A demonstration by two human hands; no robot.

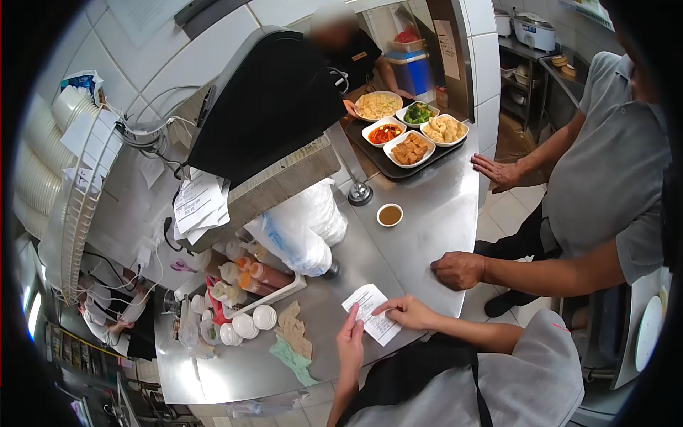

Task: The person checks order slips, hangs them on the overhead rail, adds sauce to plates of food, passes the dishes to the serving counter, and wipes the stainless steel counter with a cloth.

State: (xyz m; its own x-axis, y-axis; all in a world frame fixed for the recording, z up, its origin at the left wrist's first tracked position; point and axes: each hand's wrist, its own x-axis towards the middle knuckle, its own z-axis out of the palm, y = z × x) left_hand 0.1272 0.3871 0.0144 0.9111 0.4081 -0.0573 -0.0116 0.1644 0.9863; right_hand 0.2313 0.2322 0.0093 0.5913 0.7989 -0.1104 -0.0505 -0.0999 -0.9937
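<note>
My left hand (350,340) is closed on the left edge of a white printed receipt (377,324), low over the steel counter (398,257). On the receipt's right side, my right hand (409,312) has its index finger laid over the print and the other fingers curled at the paper's edge. Beyond them a small cup of brown sauce (390,215) stands on the counter. At the far end a dark tray (400,172) carries several white bowls of food, among them fried pieces (410,149), a red dish (384,133) and green vegetables (418,112).
A co-worker's fist (459,271) rests at the counter's right edge, the other hand (496,173) open near the tray. Another person (356,60) reaches toward the tray from behind. Sauce bottles (260,277), wrapped white stacks (302,231), cloths (292,341) and lids lie left.
</note>
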